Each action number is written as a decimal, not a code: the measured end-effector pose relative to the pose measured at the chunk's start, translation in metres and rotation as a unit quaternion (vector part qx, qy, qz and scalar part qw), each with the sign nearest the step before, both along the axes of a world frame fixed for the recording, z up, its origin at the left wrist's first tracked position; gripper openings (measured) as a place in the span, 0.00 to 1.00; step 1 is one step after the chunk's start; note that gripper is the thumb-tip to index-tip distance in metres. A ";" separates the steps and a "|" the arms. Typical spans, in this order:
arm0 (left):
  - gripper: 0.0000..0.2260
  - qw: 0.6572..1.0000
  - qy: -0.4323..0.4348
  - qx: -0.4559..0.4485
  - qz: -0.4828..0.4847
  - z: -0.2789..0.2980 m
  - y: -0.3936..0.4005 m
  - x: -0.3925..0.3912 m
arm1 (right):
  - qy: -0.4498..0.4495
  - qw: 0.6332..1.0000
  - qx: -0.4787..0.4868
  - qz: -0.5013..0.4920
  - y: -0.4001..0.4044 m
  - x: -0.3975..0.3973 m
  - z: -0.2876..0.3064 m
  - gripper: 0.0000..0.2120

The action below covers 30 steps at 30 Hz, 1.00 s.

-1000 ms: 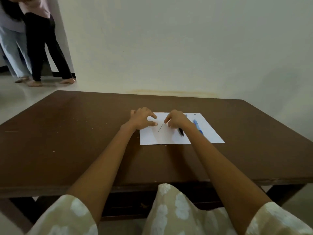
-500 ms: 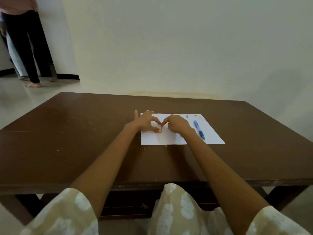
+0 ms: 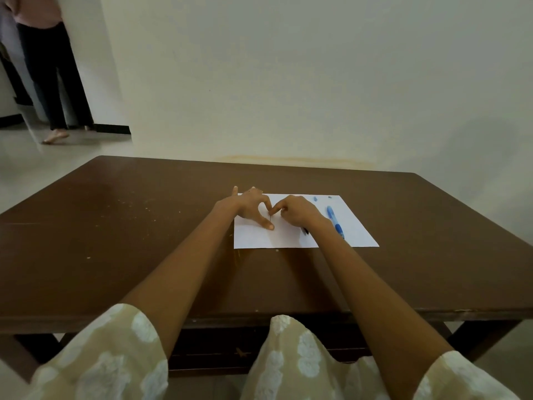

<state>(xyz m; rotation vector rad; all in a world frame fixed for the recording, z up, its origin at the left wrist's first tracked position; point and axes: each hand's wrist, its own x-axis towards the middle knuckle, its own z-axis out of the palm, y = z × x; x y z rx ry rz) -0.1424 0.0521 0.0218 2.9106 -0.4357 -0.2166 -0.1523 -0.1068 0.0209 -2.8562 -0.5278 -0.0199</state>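
Observation:
A white sheet of paper [image 3: 291,238] lies on the brown table [image 3: 144,241]. Both my hands rest on its left half. My left hand [image 3: 248,207] has its thumb tip pressed on the sheet and its index finger arched over. A thin short stick [image 3: 271,219] runs between those two tips. My right hand [image 3: 297,210] has its fingers curled, and its index tip meets the left index at the stick's far end. Its thumb is hidden. A blue pen [image 3: 334,222] lies on the sheet right of my right hand.
A small black piece [image 3: 305,231] lies on the paper by my right wrist. Two small blue bits [image 3: 315,198] sit near the sheet's far edge. A wall stands behind the table. A person's legs [image 3: 54,82] are at the far left on the floor.
My hands have come together over the thin stick, so the index tips now touch. My left thumb has moved down onto the sheet. The person at the far left has shifted.

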 end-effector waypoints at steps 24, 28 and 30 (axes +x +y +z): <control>0.29 1.000 0.012 0.002 -0.008 0.014 -0.009 -0.005 | 0.077 0.960 0.237 -0.127 0.000 0.006 0.015 0.13; 0.28 0.999 -0.011 -0.046 -0.011 0.006 -0.002 -0.005 | 0.168 0.939 0.241 -0.179 0.013 0.004 0.014 0.15; 0.27 0.998 -0.016 -0.060 -0.014 0.002 0.001 -0.004 | 0.184 0.937 0.236 -0.181 0.018 0.004 0.014 0.15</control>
